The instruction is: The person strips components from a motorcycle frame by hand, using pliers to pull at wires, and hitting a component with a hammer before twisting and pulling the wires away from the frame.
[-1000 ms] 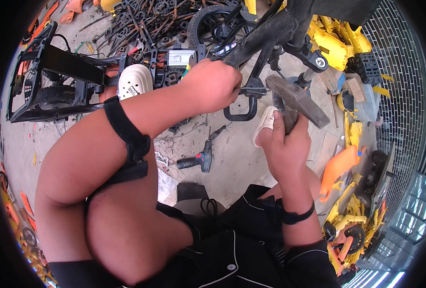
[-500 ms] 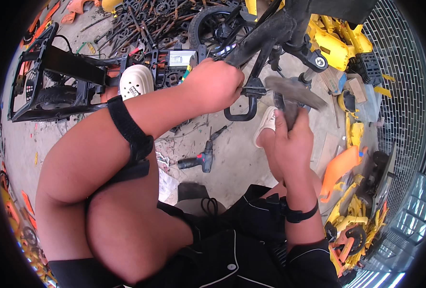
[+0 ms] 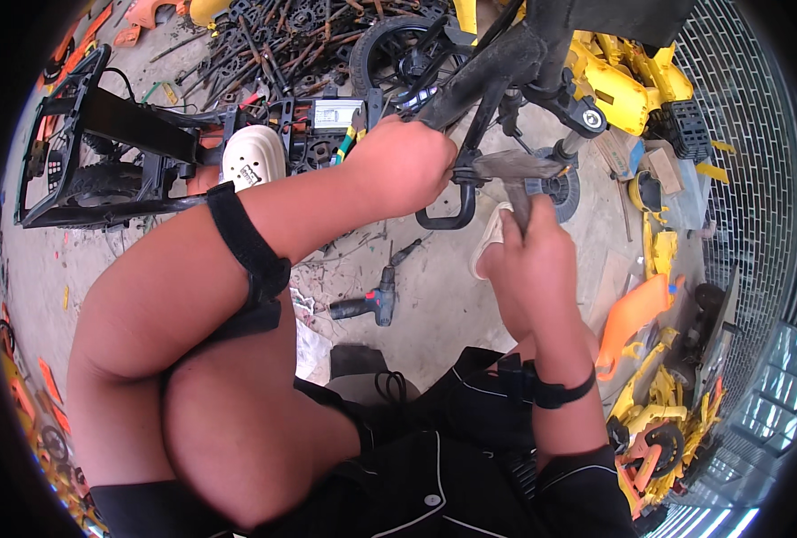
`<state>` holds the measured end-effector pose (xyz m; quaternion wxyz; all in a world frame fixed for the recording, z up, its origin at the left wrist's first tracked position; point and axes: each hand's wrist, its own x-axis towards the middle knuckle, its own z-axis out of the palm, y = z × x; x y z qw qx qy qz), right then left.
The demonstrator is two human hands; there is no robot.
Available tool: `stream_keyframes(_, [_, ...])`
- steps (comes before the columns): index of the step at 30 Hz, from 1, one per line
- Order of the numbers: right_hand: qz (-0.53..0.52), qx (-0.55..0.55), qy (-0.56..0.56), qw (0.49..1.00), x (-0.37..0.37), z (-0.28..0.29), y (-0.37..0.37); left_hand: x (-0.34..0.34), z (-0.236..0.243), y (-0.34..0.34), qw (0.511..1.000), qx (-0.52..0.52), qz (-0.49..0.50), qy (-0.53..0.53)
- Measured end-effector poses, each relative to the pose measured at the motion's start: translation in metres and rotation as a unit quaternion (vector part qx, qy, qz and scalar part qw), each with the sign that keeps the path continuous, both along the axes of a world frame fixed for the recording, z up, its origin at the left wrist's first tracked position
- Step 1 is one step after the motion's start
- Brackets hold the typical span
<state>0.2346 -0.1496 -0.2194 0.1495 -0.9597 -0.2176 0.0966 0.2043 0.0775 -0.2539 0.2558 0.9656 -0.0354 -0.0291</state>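
The fingers of the right hand (image 3: 538, 260) are curled around the handle of a hammer (image 3: 518, 165), thumb along the side nearer the left hand. The hammer's head lies crosswise above that grip, its left end right at the bracket on top of a bent black metal loop (image 3: 467, 199); whether the two touch is hard to tell. The fingers of the left hand (image 3: 409, 163) are folded into a fist just to the left of that bracket, the back of the hand toward the camera, so what they close on cannot be told. A black strap circles each forearm. The loop hangs from a thick black tubular frame (image 3: 492, 65) that slants up past both hands, with a wheel (image 3: 560, 193) partly visible behind the hammer. Below the fists, between the person's legs, a cordless drill (image 3: 384, 302) lies on the concrete floor (image 3: 443, 314). A white clog (image 3: 253, 158) shows beyond the left forearm, near a tool with yellow and green handles (image 3: 351, 140) and a second black frame (image 3: 138, 127) lying on its side. Farther off, a spoked-looking black wheel (image 3: 403, 61) rests beside a heap of rusty metal rods (image 3: 282, 45). On the right, yellow plastic panels (image 3: 615, 90) and an orange panel (image 3: 631, 321) lie near a grey brick-patterned wall (image 3: 746, 134).
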Motion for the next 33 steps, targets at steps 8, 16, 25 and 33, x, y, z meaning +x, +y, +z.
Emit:
stream_keyframes(8, [0.022, 0.001, -0.060, 0.998, -0.006, -0.022, 0.000, 0.004, 0.004, -0.004, 1.000, -0.020, -0.002, 0.017])
stream_keyframes(16, [0.004, 0.053, 0.005, 0.999, -0.009, -0.016, 0.004, -0.010, 0.000, 0.021, 0.997, -0.073, -0.001, 0.027])
stream_keyframes(25, [-0.010, 0.120, 0.050, 0.991, 0.001, -0.004, -0.002, -0.011, -0.004, 0.023, 0.999, -0.033, -0.022, -0.034])
stream_keyframes(33, [-0.041, 0.040, -0.017, 0.998, -0.010, -0.018, 0.003, -0.005, 0.002, 0.015, 0.999, -0.019, -0.027, -0.020])
